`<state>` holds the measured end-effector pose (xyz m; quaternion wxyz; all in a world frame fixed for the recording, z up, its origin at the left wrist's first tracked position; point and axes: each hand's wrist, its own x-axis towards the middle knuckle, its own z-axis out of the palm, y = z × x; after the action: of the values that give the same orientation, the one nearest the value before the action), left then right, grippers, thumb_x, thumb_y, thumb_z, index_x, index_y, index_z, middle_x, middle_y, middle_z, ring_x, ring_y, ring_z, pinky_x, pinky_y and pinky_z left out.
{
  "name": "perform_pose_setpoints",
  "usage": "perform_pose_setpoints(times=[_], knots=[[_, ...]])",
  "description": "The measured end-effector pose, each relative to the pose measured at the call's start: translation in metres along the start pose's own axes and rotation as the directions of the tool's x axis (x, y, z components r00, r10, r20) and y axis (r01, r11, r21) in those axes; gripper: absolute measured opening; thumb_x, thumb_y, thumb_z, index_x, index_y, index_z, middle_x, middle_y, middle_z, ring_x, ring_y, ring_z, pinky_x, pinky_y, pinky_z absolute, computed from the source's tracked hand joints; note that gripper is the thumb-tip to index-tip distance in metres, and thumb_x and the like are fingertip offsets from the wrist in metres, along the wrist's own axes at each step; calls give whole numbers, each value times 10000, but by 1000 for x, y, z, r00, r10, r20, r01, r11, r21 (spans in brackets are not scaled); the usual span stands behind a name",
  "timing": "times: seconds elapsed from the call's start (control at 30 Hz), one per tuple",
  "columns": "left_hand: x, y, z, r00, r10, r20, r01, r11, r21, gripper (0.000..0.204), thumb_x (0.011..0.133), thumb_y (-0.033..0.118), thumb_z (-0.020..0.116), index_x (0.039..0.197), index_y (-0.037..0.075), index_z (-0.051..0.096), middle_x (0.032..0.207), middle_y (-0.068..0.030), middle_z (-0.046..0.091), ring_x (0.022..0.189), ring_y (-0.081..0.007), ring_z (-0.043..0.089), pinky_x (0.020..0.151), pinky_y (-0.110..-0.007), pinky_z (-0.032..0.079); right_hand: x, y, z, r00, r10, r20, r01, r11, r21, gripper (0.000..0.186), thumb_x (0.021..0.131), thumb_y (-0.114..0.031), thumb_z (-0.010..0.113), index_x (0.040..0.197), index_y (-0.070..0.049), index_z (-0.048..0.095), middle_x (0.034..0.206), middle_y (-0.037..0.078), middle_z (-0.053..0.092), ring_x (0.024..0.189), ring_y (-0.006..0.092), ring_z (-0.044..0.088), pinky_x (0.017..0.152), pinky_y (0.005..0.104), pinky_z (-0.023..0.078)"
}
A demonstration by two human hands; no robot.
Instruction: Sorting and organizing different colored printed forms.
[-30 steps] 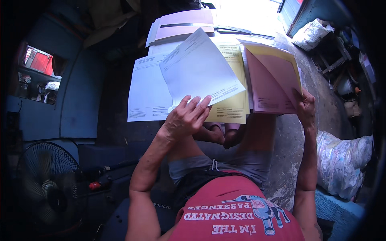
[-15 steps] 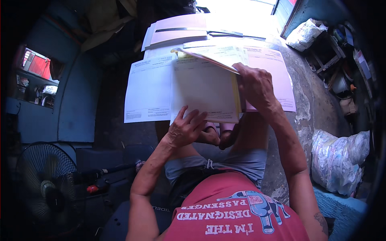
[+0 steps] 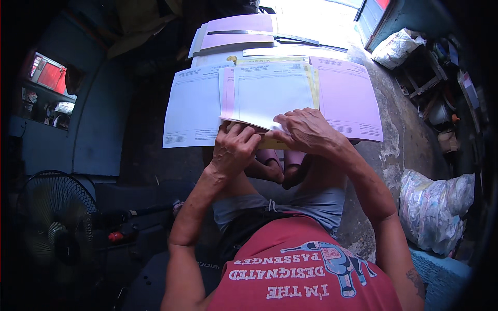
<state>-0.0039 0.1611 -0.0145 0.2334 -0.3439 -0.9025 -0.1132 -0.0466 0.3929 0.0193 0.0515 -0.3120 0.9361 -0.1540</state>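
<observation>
A pile of printed forms (image 3: 272,90), white on top with pink and yellow edges showing, lies in the middle of the table. My left hand (image 3: 236,146) curls its fingers around the pile's near left corner. At the near right edge, my right hand (image 3: 307,130) pinches the sheets, and the paper lifts slightly there. Some of the fingertips are hidden by the paper and by the hands themselves. Beside the pile on the left are white forms (image 3: 192,106); on the right are pink forms (image 3: 350,98).
Farther back, a metal ruler (image 3: 241,33) rests across a pink paper stack (image 3: 238,23). A fan (image 3: 57,223) stands at lower left. On the right are a stuffed clear plastic bag (image 3: 436,210), a white sack (image 3: 397,46) and cluttered shelving.
My right hand has come down and toward me, and the raised sheets now lie over the yellowish form. My left hand has moved from lying on the form to curling around the near edge.
</observation>
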Motion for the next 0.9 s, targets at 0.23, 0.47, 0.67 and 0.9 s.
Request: perform_pose_setpoints(times=[0.23, 0.47, 0.67, 0.9], knots=[[19, 26, -16, 936, 45, -349, 50, 965, 258, 270, 817, 155, 758, 1085, 132, 727, 1211, -40, 690, 1154, -269, 623, 1006, -582, 449, 3, 0, 12, 978, -86, -192, 59, 988, -144, 107, 846, -84, 639, 927, -15, 640, 828, 159, 722, 769, 348, 731, 709, 454, 565], [50, 119, 51, 920, 364, -143, -360, 931, 51, 381, 911, 300, 657, 1221, 80, 680, 1304, -104, 647, 1252, -299, 579, 1041, -598, 418, 11, 27, -50, 748, -568, -343, 269, 732, -626, 148, 884, -203, 675, 963, -79, 684, 868, 45, 717, 870, 182, 723, 807, 345, 556], [96, 130, 114, 988, 153, -17, -153, 987, 41, 586, 870, 379, 687, 1311, -4, 635, 1353, -158, 593, 1307, -313, 526, 1066, -724, 334, -46, 106, -72, 823, -449, -348, 135, 750, -647, 179, 871, -92, 661, 1044, -65, 699, 1029, 77, 758, 975, 226, 742, 882, 364, 584], [90, 128, 125, 946, 298, -126, -298, 954, 18, 261, 825, 168, 629, 965, -4, 768, 944, -176, 718, 944, -316, 696, 1001, -751, 385, -127, 151, -30, 888, -30, -459, -188, 888, -421, 235, 846, 20, 600, 1041, -66, 700, 1020, 99, 763, 910, 276, 746, 791, 389, 593]])
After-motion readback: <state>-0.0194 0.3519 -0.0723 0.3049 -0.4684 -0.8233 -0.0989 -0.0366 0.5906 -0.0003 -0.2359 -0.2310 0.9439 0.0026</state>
